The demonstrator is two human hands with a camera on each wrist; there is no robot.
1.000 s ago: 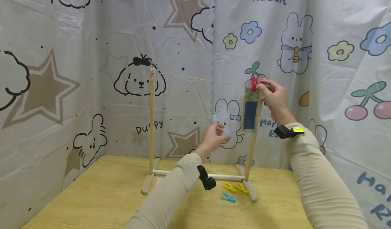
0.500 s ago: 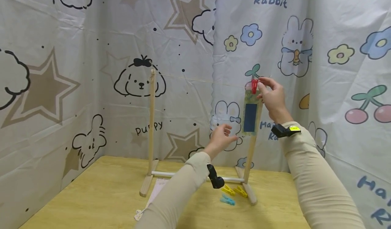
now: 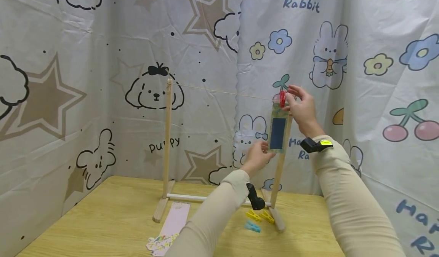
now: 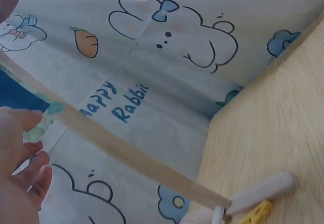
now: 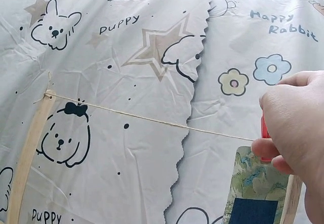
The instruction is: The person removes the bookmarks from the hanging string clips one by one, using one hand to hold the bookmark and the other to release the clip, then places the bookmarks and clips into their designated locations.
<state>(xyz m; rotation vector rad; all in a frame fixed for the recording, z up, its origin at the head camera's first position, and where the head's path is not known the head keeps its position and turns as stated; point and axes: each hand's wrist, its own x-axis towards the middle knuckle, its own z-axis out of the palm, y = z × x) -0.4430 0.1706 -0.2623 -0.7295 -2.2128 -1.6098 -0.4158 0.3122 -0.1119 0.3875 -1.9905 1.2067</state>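
A card with a green landscape pattern and a dark blue panel (image 3: pixel 277 133) hangs upright at the right end of the string (image 3: pixel 219 91). At its top edge is a red clothespin (image 3: pixel 282 99), which my right hand (image 3: pixel 303 110) pinches between thumb and fingers; in the right wrist view the right hand (image 5: pixel 296 125) covers most of the pin. My left hand (image 3: pixel 256 158) is at the card's lower left edge with loosely bent fingers. In the left wrist view the left hand (image 4: pixel 20 158) has its fingertips right at the card's bottom end (image 4: pixel 50 114), overlapping it.
A wooden frame with a left post (image 3: pixel 167 139), right post (image 3: pixel 279 177) and white crossbar (image 3: pixel 186 198) stands on the table (image 3: pixel 103 215). Yellow clothespins (image 3: pixel 253 216) and a blue clothespin (image 3: pixel 252 226) lie by its right foot. A pink card with a floral end (image 3: pixel 175 217) lies at left.
My left hand has moved right, up to the lower edge of the hanging card. The right hand stays at the red clothespin. More of the pink card shows past the left sleeve.
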